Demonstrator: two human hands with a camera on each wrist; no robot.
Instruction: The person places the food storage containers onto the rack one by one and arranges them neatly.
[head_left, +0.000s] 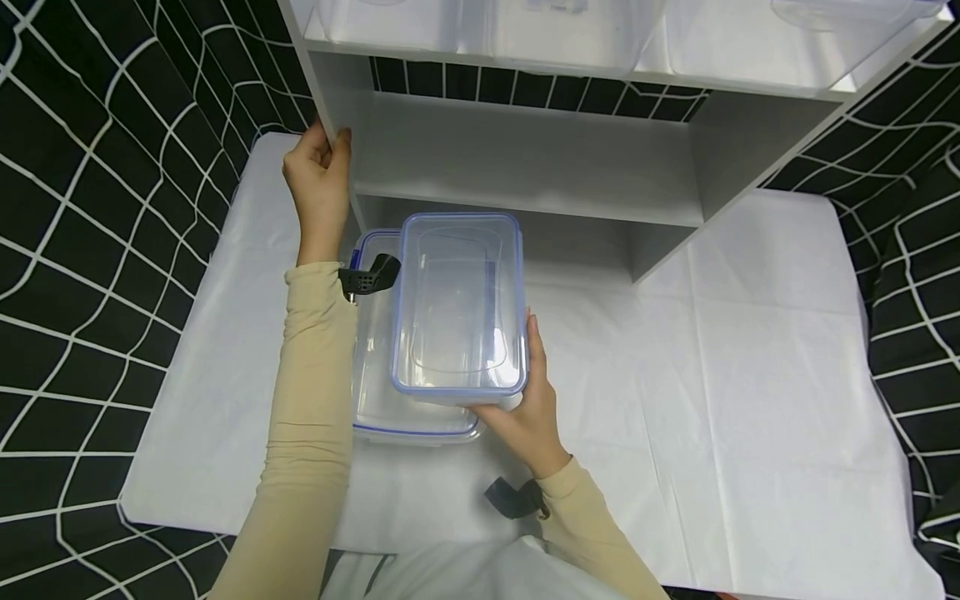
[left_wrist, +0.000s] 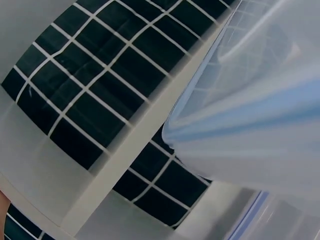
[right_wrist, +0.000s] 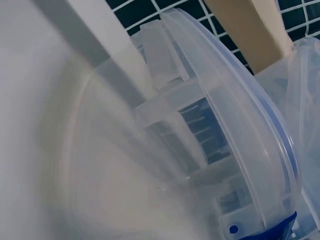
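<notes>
Clear box (head_left: 453,312) sits just left of the right hand (head_left: 534,408), which grips its near right corner; the left hand (head_left: 318,183) pinches the left edge of the shelf (head_left: 540,158).

A clear rectangular plastic box (head_left: 446,312) has a periwinkle-blue rim; left of it, a larger clear rectangular plastic box (head_left: 375,358) is edged in deeper blue. The far boxy shelf (head_left: 525,154) is plain white, like the cloth-covered table (head_left: 780,400). The black backdrop (head_left: 82,292) carries a white grid. Both fabric sleeves (head_left: 311,400) are plain beige.
</notes>
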